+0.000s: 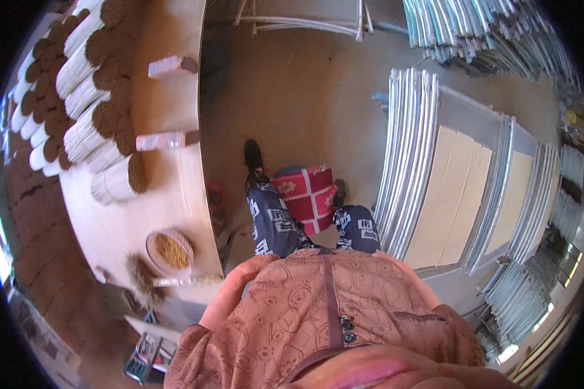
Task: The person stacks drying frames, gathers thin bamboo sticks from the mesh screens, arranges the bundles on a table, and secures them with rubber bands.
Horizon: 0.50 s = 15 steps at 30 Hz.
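Note:
My left hand [263,261] lies against my hip, by the hem of the brown patterned jacket [285,292]. Its fingers are mostly hidden, and nothing shows in it. On the other side my right forearm [409,279] runs down along the jacket, whose edge covers nearly all of the right hand. Between my legs, in dark trousers [272,217] with white figures, is a red and white checked cloth [305,194]. It seems to cover something low; what lies beneath is hidden.
On the left stands a pale table [169,214] with stacked bundles of thin brown-ended sticks [87,139], two pinkish blocks [162,141] and a round basket [154,254] of yellow bits. Stacked metal-edged frames [409,149] stand right. A tube frame [305,23] is ahead.

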Tool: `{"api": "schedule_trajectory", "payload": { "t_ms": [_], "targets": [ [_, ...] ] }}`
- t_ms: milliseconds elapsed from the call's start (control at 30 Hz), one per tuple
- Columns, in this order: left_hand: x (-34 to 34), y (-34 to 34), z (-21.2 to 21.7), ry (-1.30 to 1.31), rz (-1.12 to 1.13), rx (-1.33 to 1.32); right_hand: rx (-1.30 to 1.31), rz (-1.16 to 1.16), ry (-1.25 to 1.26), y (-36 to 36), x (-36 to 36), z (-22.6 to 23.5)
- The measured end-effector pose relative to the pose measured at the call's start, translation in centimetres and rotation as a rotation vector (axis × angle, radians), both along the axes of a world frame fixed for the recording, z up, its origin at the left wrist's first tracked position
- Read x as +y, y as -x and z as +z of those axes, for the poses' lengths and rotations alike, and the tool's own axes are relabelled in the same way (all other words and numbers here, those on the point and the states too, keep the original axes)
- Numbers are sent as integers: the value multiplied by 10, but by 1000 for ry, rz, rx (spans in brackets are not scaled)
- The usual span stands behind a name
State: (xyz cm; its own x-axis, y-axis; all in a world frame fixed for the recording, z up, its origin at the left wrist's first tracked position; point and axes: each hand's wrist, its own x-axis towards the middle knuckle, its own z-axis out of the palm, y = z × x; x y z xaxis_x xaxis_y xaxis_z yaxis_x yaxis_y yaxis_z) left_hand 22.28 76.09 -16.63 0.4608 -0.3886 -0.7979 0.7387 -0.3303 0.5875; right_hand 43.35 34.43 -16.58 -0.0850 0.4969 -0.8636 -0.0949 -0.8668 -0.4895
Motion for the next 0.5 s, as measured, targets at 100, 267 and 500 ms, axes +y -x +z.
{"api": "schedule_trajectory", "payload": {
  "t_ms": [100,267,500],
  "targets": [
    [56,-35,28,-5,-5,109,11,-98,28,5,20,8],
    [81,43,-33,-415,597,186,151,246,260,-33,153,26],
    [17,122,-224,52,1329,443,-124,412,105,-64,244,-85]
  ]
}}
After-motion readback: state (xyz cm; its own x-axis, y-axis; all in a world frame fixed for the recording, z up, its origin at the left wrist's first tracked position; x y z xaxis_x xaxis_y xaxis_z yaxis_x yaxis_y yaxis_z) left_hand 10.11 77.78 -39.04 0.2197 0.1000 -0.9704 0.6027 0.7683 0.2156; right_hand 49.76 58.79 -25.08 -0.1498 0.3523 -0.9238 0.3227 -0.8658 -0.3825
